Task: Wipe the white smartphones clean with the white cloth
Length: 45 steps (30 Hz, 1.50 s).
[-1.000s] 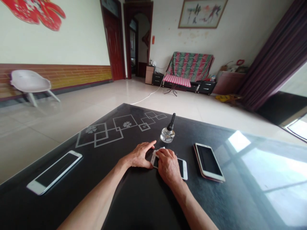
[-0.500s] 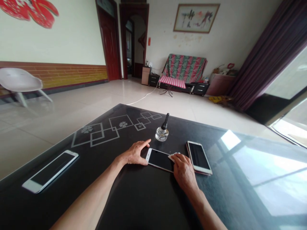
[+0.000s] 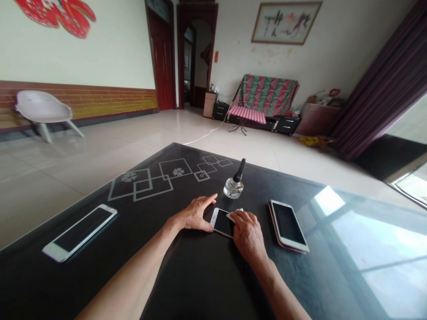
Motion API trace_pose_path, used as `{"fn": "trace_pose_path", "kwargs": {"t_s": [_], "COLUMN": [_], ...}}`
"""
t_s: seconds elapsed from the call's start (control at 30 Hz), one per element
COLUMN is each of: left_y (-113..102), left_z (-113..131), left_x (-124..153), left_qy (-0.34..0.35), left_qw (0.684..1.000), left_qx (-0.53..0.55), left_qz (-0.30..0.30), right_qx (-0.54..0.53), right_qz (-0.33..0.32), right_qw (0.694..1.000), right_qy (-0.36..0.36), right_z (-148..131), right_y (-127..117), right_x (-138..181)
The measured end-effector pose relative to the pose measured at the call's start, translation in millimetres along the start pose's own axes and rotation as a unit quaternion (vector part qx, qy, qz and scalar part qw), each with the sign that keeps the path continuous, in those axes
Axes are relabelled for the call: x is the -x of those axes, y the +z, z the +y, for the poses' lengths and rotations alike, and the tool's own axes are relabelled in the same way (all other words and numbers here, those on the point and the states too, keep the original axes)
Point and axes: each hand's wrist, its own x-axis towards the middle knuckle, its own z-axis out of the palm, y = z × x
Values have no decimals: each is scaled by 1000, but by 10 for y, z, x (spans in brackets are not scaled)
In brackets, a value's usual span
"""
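A white smartphone (image 3: pixel 223 222) with a dark screen lies flat on the black table. My left hand (image 3: pixel 196 214) rests beside its left end, thumb at the phone's edge and fingers stretched apart. Over the phone's right part, my right hand (image 3: pixel 247 230) presses down with bent fingers on a small folded white wipe (image 3: pixel 231 217), mostly hidden under them. Just beyond the phone stands a clear glass bottle (image 3: pixel 233 188) with a tall black top. To the right lies another white phone (image 3: pixel 288 226), on something with a reddish edge.
A third white phone (image 3: pixel 80 232) lies at the left of the black table (image 3: pixel 187 275), which has a printed pattern of squares. Past it are a white chair (image 3: pixel 45 109), a small stand with a striped cloth (image 3: pixel 247 114) and a purple curtain (image 3: pixel 376 84).
My right hand has slid left along the phone screen with the wipe. My left hand stays at the phone's left end. The camera view has turned slightly left.
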Motion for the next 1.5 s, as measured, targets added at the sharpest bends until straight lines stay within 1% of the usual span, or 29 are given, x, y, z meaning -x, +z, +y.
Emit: {"fn": "trace_pose_path", "kwargs": {"t_s": [0.23,0.33,0.47,0.73,0.93,1.1,1.33,1.5], "left_y": [-23,-34,-23,-34,-56,-48,-41,-36], "left_z": [44,42,-19,-58,-69,-101,-111,-115], "left_x": [-13,-21,-29,-30,-42,-39,-47,-55], "left_qy": [-12,-11,-3,2,22,25,17,37], "left_qw": [1000,1000,1000,999,999,999,999,998], "left_qx": [1,2,1,1,13,9,10,6], "left_qz": [-17,-23,-28,-38,-34,-31,-35,-42], "right_qx": [4,3,-5,-46,-79,-111,-135,-131], "right_qz": [-17,-22,-31,-44,-53,-64,-77,-74], "right_qw": [1000,999,999,995,992,986,982,984], "right_qy": [-19,-23,-36,-71,-86,-105,-107,-99], "right_z": [-181,-206,-208,-237,-297,-322,-256,-284], "right_y": [175,227,260,193,162,115,-7,-2], "right_x": [-230,-299,-327,-207,-138,-10,209,187]}}
